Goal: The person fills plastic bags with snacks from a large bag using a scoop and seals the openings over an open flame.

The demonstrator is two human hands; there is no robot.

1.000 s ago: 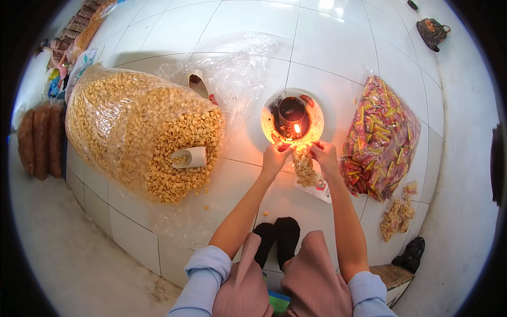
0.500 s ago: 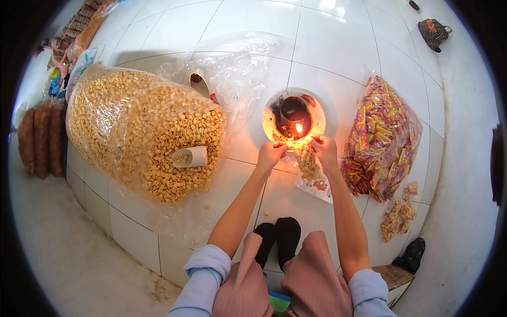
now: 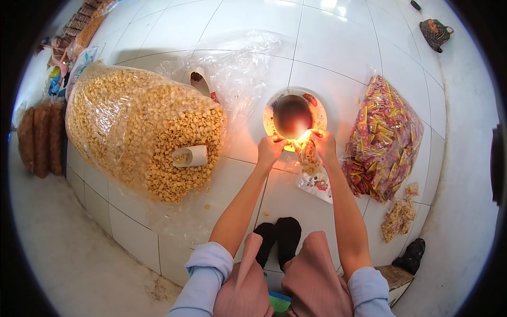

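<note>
My left hand [image 3: 271,151] and my right hand [image 3: 324,146] are closed in pinches on the top edge of a small clear plastic bag [image 3: 309,158] of ring-shaped snacks. The bag hangs between them. Its top edge is at the bright flame, and the glare hides the exact contact. Just beyond my fingers, a dark round holder [image 3: 292,117] stands on a round patterned plate [image 3: 320,115]. Below the bag, on the floor, lies a white printed packet [image 3: 315,186], partly covered by the bag.
A large clear sack [image 3: 121,116] of ring snacks lies at left, with a white scoop [image 3: 196,156] in its mouth. Another scoop [image 3: 198,80] rests behind it. At right are a bag of red-yellow sachets [image 3: 381,140] and several small filled packs [image 3: 397,217].
Both hands have shifted slightly away from me, bringing the bag's top edge up to the flame. The glow at my fingers is brighter, and the dark holder looks blurred.
</note>
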